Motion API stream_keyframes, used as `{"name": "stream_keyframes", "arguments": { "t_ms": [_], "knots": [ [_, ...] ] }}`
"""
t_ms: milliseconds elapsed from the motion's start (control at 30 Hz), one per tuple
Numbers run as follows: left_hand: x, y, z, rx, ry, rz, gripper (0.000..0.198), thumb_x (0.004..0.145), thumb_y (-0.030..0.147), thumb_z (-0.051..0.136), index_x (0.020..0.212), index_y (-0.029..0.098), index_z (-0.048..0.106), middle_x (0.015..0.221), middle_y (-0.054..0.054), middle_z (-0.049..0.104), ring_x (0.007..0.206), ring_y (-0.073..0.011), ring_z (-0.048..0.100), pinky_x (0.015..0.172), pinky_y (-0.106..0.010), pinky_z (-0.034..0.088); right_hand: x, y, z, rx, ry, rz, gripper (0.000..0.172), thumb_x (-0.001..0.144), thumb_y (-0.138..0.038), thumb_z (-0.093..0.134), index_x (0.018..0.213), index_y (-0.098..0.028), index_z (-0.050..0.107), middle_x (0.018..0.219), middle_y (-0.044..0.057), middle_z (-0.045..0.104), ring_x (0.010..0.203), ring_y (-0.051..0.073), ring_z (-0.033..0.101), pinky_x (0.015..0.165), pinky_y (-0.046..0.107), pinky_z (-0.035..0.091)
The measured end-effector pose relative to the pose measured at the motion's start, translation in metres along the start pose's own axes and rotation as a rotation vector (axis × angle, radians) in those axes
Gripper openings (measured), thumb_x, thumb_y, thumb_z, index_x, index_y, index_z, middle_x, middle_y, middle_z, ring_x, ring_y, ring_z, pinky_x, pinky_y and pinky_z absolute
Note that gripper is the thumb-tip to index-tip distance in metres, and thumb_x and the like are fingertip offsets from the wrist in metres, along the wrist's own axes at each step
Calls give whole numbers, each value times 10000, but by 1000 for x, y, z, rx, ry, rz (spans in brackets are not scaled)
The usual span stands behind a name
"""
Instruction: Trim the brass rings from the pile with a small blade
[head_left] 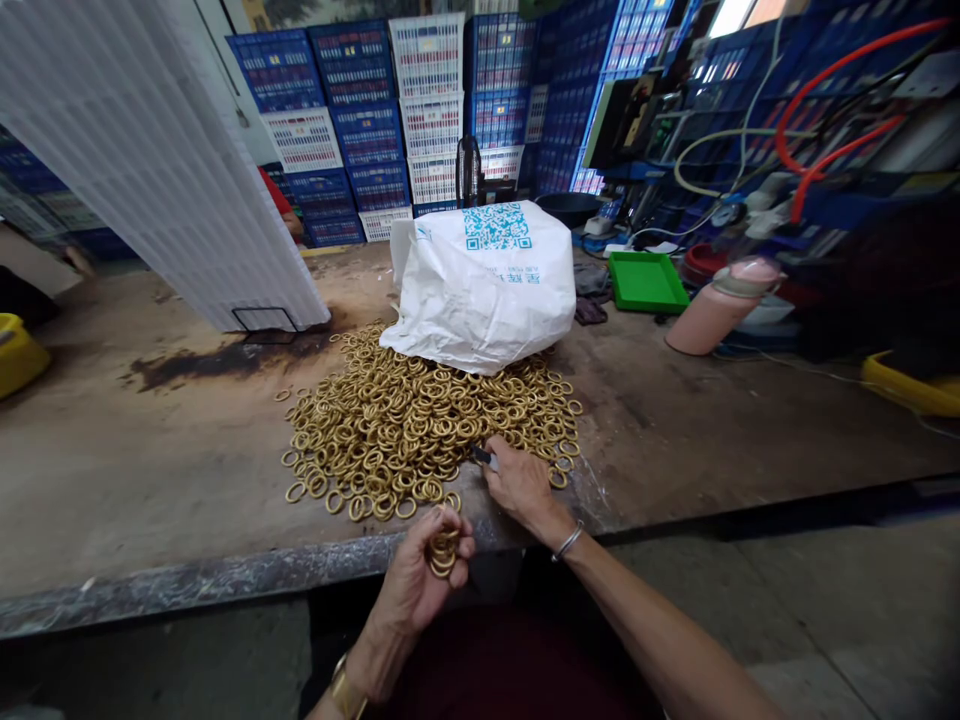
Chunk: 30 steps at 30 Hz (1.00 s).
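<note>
A large heap of brass-coloured rings point(405, 425) is spread over the worktable point(150, 480). My left hand point(412, 575), palm up at the table's front edge, is curled around several brass rings point(442, 553). At the heap's front right side, my right hand point(525, 490) grips a small tool with a grey handle and dark tip point(484, 457). Its tip reaches the nearest rings; its exact kind is unclear. Behind the heap, a white sack point(487, 300) with blue print lies on its side, its lower edge against the rings.
A tall white corrugated panel point(180, 180) stands in a black wire stand point(262, 325) at the left. On the right are a green tray point(646, 282), a pink bottle point(712, 315) and a yellow container point(911, 385). Stacked crates point(367, 130) line the back. Part of another person point(285, 210) shows behind the panel.
</note>
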<state>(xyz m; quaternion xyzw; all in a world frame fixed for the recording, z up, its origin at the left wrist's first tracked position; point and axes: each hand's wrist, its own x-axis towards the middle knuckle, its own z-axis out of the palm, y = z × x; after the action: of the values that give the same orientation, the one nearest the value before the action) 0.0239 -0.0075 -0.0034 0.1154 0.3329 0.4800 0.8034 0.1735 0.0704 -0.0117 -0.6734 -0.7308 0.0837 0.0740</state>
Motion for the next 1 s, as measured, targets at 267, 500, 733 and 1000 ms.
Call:
{"name": "stream_keyframes", "arguments": {
  "t_ms": [267,500,733,1000],
  "knots": [
    [7,-6,-3,212,63,100,257,705,361,629,671,149,488,652,13,494,510,-71,453,388,-158,282,-10,11,7,167,17,-66,113,772,-234,459,835,-207,549,670,8,601,594,131,529,535,231,250],
    [14,-6,-2,852,219,458,253,774,353,524,956,179,555,510,70,422,400,-62,357,399,-180,296,-8,10,1,727,-69,-106,40,664,-167,463,636,-183,486,569,-45,440,542,89,398,520,197,281],
    [20,0,-5,1178,46,710,258,793,195,486,1025,181,596,799,-28,625,687,-129,548,670,-243,420,-17,4,-7,1349,-519,124,94,608,-219,511,668,-190,445,483,-90,425,360,31,253,362,174,175],
    [20,0,-8,1277,47,749,148,797,199,494,855,171,627,771,-36,648,721,-150,578,698,-250,419,-23,-1,-3,1408,-563,157,127,653,-269,524,719,-181,460,488,-80,480,323,15,280,328,149,173]
  ]
}}
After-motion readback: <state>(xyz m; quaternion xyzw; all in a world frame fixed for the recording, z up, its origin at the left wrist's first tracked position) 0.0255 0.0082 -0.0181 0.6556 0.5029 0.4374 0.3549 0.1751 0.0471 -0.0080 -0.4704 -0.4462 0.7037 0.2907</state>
